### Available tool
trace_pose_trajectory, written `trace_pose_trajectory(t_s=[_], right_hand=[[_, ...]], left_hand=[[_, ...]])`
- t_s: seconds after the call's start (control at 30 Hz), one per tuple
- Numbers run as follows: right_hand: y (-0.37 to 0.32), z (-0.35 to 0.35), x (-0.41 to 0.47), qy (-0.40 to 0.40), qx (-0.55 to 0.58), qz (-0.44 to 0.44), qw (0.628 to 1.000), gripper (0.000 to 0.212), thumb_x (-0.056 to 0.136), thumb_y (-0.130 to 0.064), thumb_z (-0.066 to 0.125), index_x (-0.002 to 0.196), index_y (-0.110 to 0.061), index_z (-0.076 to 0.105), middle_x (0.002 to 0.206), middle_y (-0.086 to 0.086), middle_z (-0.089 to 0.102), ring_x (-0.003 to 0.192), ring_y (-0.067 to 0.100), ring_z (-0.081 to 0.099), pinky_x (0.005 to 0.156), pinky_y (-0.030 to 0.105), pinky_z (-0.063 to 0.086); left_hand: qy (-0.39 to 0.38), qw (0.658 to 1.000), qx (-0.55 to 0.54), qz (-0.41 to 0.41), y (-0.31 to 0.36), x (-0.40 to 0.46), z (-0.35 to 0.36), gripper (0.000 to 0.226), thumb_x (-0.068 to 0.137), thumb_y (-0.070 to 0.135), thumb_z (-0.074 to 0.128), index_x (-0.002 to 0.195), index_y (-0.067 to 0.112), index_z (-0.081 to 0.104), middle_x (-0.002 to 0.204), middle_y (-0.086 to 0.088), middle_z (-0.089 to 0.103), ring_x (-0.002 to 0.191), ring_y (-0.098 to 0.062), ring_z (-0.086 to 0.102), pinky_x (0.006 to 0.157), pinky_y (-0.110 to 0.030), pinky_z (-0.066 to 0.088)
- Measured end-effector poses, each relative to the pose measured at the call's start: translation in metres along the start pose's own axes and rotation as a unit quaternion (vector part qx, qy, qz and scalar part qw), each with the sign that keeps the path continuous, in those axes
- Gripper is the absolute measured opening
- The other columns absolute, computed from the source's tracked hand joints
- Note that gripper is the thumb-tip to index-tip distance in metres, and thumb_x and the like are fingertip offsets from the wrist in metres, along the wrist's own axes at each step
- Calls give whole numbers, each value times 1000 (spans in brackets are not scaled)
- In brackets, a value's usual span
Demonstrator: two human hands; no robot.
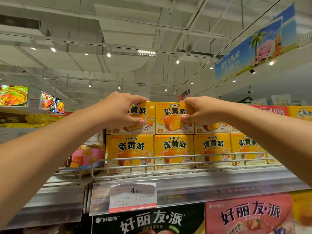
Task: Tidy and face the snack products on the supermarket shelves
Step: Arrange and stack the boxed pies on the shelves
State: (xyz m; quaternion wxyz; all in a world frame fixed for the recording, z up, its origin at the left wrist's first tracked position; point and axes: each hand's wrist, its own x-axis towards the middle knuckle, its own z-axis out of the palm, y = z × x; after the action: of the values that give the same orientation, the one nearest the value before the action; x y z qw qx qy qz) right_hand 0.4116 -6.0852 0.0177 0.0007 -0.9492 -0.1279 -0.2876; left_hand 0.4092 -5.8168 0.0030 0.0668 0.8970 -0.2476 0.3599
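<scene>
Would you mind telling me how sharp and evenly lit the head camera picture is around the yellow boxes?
Head view: the top-row yellow boxes under the left hand and right hand read sharply; the price tag and hanging banner are soft; wide-angle bending curves the shelf rail; ceiling spotlights flare slightly.

Yellow boxes (173, 152) on wire-railed shelf (202, 183)

Price tag (133, 196) small print blurred — lower boxes (148, 220) cut by bottom edge.
</scene>
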Motion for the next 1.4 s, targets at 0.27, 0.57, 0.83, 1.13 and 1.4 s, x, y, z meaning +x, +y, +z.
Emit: trace_pose_trajectory(t_s=[0.27,0.57,0.83,1.13,1.4], right_hand=[[-12,-3,-12,80,-6,7,997,84,91,-53,54,155,-21,9,157,5,29,145,27,24,119,52,8],[51,43,-115,219,32,-26,975,37,93,-22,61,129,-15,57,131,4,59,126,23,48,105,46,37],[162,71,-182,169,-3,14,985,44,89,-34,51,124,-10,62,124,7,64,119,27,55,101,41,42],[277,74,-201,149,31,-39,988,43,96,-38,51,137,-25,50,132,-9,57,124,10,47,104,32,35],[296,88,-202,181,51,-79,979,48,93,-39,45,138,-22,51,129,-6,58,121,12,47,101,25,30]], left_hand=[[162,985,60,31,22,-16,-1,60,89,55,49,144,38,36,142,-1,44,133,-27,28,102,-46,28],[147,948,34,280,124,-36,85,36,88,33,54,119,17,63,114,-4,65,106,-27,55,86,-44,46],[107,965,51,235,208,-17,140,48,85,37,55,127,14,59,111,-6,65,100,-28,59,80,-42,51],[131,980,89,116,301,11,183,50,82,39,47,121,12,63,100,-3,66,86,-25,61,68,-36,46],[154,983,86,45,318,16,191,47,80,44,44,109,15,66,88,0,65,78,-23,61,66,-36,44]])
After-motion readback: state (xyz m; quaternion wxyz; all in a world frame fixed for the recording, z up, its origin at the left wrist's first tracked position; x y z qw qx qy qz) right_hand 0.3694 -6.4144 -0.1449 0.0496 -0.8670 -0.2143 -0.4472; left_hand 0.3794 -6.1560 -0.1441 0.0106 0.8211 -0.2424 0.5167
